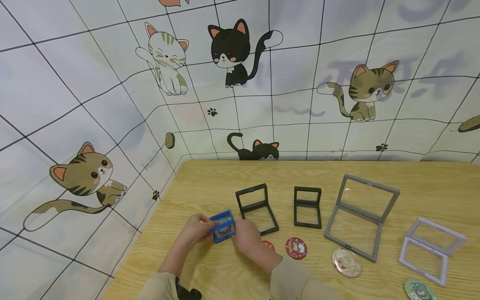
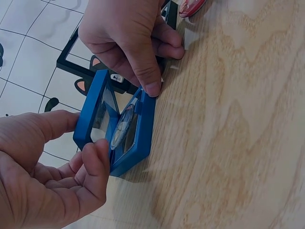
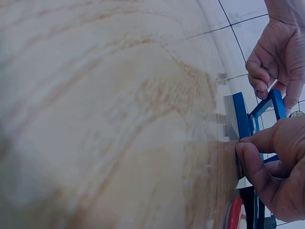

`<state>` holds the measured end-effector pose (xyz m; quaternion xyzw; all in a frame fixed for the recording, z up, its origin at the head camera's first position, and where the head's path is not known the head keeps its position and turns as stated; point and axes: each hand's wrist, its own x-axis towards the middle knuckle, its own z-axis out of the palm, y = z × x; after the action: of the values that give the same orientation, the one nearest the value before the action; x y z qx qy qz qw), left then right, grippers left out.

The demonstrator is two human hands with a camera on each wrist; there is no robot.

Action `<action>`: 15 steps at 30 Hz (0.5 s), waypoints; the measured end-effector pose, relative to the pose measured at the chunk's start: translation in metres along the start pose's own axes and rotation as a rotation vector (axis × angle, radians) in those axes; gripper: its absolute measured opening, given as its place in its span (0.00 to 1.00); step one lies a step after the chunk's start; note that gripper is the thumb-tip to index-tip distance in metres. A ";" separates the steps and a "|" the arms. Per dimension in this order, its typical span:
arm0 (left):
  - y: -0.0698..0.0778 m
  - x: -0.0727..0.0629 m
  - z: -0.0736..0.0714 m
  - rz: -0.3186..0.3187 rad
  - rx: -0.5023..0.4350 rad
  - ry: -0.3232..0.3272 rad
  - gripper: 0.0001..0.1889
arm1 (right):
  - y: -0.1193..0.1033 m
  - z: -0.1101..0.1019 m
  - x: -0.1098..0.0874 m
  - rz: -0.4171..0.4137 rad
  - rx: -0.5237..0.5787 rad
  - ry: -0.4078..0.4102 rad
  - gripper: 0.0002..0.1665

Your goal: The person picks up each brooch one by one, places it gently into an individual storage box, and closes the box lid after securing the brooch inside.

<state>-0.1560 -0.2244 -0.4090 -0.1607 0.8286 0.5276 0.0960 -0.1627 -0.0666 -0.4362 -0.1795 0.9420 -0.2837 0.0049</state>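
A small blue hinged display frame (image 2: 144, 145) with clear film panes stands partly unfolded at the left of the table. Inside it, against the lower pane, lies a round badge (image 2: 123, 128). My left hand (image 1: 196, 229) pinches the frame's upper leaf between thumb and fingers. At the other side, my right hand (image 1: 247, 237) pinches the near corner of the lower leaf with thumb and forefinger. The right hand hides that corner in the head view. Just behind it stands an unfolded black frame (image 1: 273, 216), partly covered by the right hand.
Farther right stand a smaller black frame (image 1: 307, 203), a large grey frame (image 1: 359, 211) and a lilac frame (image 1: 425, 246), all unfolded. In front lie a red badge (image 1: 296, 248), another red badge (image 1: 268, 245) beside the right wrist, a cream badge (image 1: 346, 263) and a green badge (image 1: 419, 290).
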 end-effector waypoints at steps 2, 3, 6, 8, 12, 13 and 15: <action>0.000 -0.001 0.000 0.003 0.002 -0.003 0.12 | 0.000 0.000 0.000 0.006 -0.001 0.001 0.09; 0.000 -0.001 0.001 0.005 0.003 -0.006 0.12 | -0.001 0.000 0.000 0.009 0.001 0.001 0.09; -0.001 -0.002 0.002 0.010 0.025 -0.011 0.12 | -0.001 0.000 0.000 0.012 -0.003 0.006 0.08; -0.002 -0.003 0.003 0.018 0.046 -0.009 0.13 | -0.001 0.001 0.000 0.012 -0.006 0.008 0.08; -0.005 -0.003 0.004 0.052 0.088 0.006 0.13 | -0.001 0.001 0.000 0.014 -0.011 0.007 0.08; -0.006 -0.003 0.005 0.063 0.093 0.010 0.13 | -0.001 0.001 0.000 0.016 -0.009 0.006 0.08; -0.006 -0.003 0.005 0.082 0.107 0.017 0.13 | -0.001 0.001 0.000 0.019 -0.006 0.002 0.09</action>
<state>-0.1505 -0.2216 -0.4154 -0.1257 0.8623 0.4846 0.0759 -0.1625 -0.0679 -0.4365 -0.1701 0.9444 -0.2812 0.0059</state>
